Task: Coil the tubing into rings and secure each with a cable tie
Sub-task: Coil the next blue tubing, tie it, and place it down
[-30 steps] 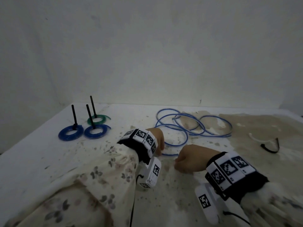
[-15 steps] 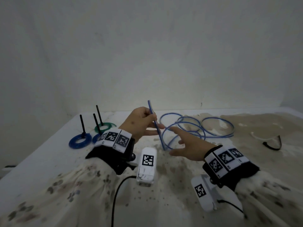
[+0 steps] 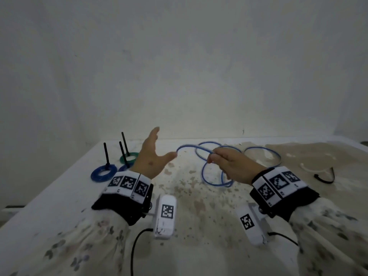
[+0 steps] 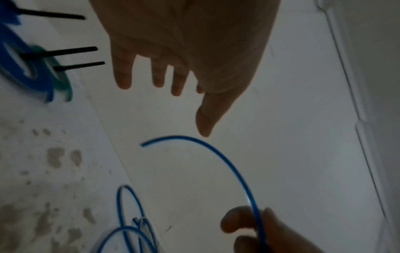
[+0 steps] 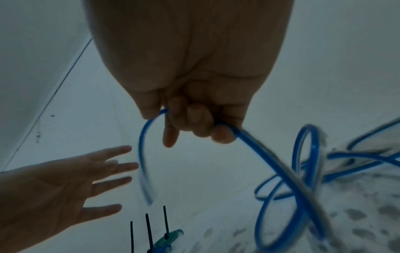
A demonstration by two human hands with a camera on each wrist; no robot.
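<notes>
R hand (image 3: 237, 166) is raised over the surface (image 3: 199, 206), fingers curled round the blue tubing (image 3: 211, 182), gripping it a short way back from its free end; from the R wrist view the tubing passes under the curled fingers (image 5: 199, 119) and comes out on both sides. The short free end arcs out from the R hand toward the L hand (image 3: 151, 158) and stops just short of its thumb, not touching. L hand is spread wide, fingers straight and apart, thumb out, holding nothing, palm facing the R hand. On the other side of the R hand the tubing drops to the surface and runs into loose loops lying under and beyond that hand, some overlapping; motion blur on the near loop. Beyond & outside the L hand, well apart from it: two blue coiled rings (image 3: 102, 173) and a green coiled ring (image 3: 129, 157), each w/ a black cable tie (image 3: 106, 154) standing upright from it. The second blue ring is partly hidden behind the L hand. Off to the outer side of the R hand, well apart, a loose black cable tie (image 3: 325, 179) and a white cable tie (image 3: 312, 169) lie on the stained part of the surface. Both wrists carry black bands w/ printed markers (image 3: 127, 183).
</notes>
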